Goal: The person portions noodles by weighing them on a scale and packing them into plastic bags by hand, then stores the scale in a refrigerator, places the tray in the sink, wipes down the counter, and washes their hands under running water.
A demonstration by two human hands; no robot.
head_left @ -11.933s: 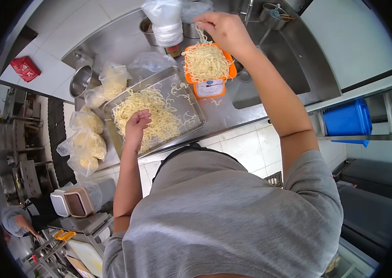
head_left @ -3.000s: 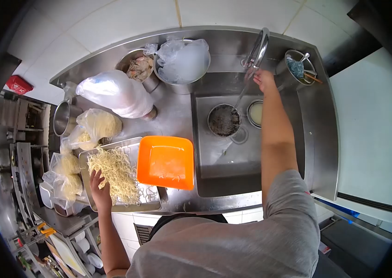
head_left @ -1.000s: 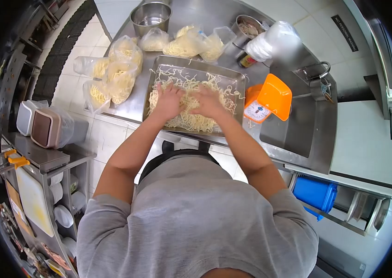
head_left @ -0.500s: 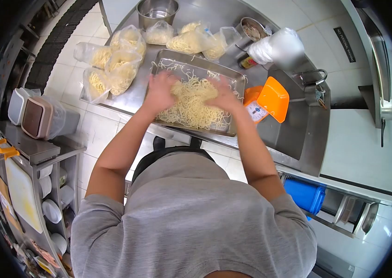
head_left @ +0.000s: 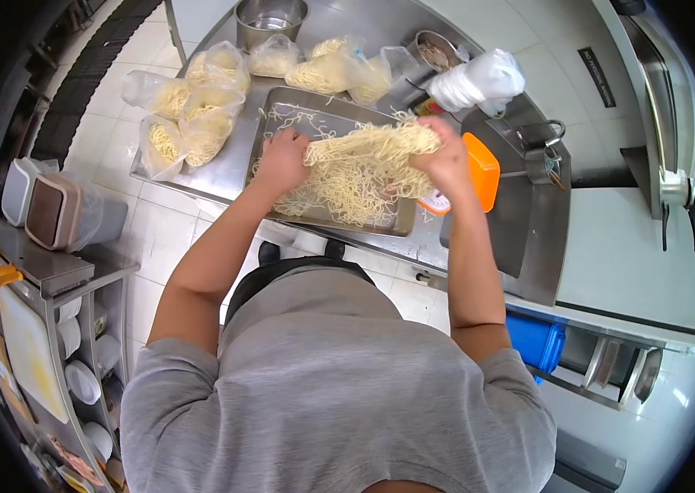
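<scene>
In the head view, noodles (head_left: 347, 185) lie in a steel tray (head_left: 302, 100) on the table (head_left: 218, 178), one bunch raised toward the tray's right edge. The right hand (head_left: 448, 160) is curled tightly around that bunch. The left hand (head_left: 286, 160), at the tray's left side, bends its fingers against the noodles; whether it pinches any, I cannot tell. An orange bowl (head_left: 483, 174) stands right of the tray.

noodles (head_left: 352, 191): pale yellow, thin, tangled | loose heap in metal tray (head_left: 346, 113), stray strands near far rim | thick bundle held up, stretched toward tray's right side
</scene>
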